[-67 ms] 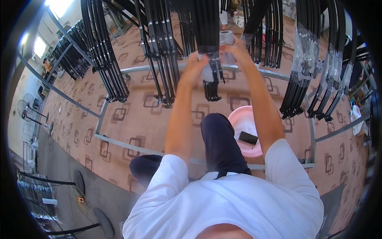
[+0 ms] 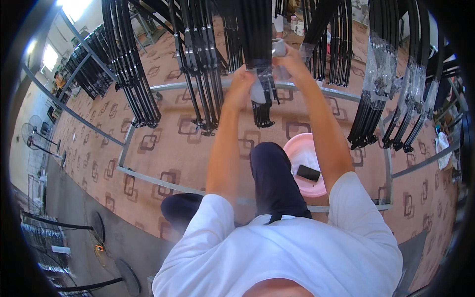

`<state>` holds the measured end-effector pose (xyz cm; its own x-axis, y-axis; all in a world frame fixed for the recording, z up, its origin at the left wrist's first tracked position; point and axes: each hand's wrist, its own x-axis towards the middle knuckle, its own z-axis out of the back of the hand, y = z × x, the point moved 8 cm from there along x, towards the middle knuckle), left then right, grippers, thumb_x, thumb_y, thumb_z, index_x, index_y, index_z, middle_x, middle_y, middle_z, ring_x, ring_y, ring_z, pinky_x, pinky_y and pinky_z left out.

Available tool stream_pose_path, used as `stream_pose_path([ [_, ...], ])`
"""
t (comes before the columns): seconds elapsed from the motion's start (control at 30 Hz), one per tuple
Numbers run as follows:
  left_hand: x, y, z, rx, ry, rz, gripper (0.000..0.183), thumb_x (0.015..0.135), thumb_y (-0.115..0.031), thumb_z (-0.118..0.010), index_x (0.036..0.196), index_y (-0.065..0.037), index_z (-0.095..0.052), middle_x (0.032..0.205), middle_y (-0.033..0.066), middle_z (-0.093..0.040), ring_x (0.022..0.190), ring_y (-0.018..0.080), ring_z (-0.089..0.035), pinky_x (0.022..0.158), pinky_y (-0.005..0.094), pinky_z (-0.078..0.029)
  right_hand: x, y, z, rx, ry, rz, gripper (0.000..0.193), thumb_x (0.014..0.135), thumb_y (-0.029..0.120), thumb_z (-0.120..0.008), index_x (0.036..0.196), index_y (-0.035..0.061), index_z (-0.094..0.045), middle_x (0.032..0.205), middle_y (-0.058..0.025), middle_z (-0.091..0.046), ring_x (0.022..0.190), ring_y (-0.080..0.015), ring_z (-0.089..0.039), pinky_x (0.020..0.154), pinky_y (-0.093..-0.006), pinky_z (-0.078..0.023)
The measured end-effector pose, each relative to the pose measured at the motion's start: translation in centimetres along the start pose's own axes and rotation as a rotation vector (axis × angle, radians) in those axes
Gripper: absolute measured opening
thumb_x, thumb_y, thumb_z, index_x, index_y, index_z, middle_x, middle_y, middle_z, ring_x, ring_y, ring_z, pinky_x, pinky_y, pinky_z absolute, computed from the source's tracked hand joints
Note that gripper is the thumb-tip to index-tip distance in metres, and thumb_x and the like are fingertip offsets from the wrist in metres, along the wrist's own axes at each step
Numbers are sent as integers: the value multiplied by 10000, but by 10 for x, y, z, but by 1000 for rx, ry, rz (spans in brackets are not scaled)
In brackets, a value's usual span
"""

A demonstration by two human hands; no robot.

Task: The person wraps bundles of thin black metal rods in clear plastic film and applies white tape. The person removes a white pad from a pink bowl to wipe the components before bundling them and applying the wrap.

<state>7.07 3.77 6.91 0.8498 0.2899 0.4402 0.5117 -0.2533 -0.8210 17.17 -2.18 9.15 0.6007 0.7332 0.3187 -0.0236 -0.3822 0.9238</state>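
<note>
A: So, where are your hands right now?

B: Both are raised ahead of you at a hanging bundle [image 2: 261, 106] of black rods; your left hand [image 2: 241, 85] is clenched around its clear plastic sleeve [image 2: 258, 90], and your right hand [image 2: 293, 60] grips higher up, fingers closed on the sleeve's top near a pale roll [image 2: 279, 47].

A: Why one hand high and one low?

B: Probably so the lower hand steadies the rods while the upper one works the sleeve; that is a judgement, not something plainly shown.

A: And where does the bundle sit?

B: It hangs straight down between other black bundles [image 2: 200, 64] to your left and bagged bundles [image 2: 378, 79] to your right; its lower end is free, well above the patterned floor [image 2: 163, 143].

A: Why hang them at all?

B: Likely to keep long rods straight and reachable from a standing spot; the grey rail [image 2: 148, 178] frames the area beneath them.

A: Anything by your legs?

B: A pink basin [image 2: 297, 148] lies on the floor just beside your right knee, with a dark phone [image 2: 308, 173] lying in it; I'd guess it's put there to keep both hands free.

A: And further off?

B: Standing fans [image 2: 37, 136] at the far left; cups [image 2: 299, 27] beyond the bundles, too small to describe.
</note>
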Motion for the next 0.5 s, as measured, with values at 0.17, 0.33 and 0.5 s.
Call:
stream_pose_path([
  [0.17, -3, -3, 6, -108, 44, -101, 554, 815, -462, -451, 1070, 29, -468, 935, 140, -582, 828, 209, -579, 744, 329, -460, 17, -13, -25, -58, 204, -21, 312, 711, 23, -602, 990, 22, -463, 718, -52, -539, 505, -113, -515, 400, -242, -395],
  [0.33, -11, -11, 18, -12, -79, -149, 442, 862, -389, -417, 1072, -4, -464, 947, 60, -568, 830, 129, -551, 750, 257, -436, 9, -11, -30, -250, 96, 5, 368, 729, 36, -591, 1054, 45, -420, 752, -47, -539, 538, -100, -520, 424, -230, -400],
  [0.5, -15, -5, 20, 68, -88, -165, 377, 882, -327, -410, 1086, -15, -464, 983, 46, -545, 901, 94, -499, 799, 225, -385, 4, -27, -27, 111, 77, 126, 376, 745, 16, -566, 1087, 52, -414, 890, -38, -555, 701, -95, -551, 551, -204, -443],
])
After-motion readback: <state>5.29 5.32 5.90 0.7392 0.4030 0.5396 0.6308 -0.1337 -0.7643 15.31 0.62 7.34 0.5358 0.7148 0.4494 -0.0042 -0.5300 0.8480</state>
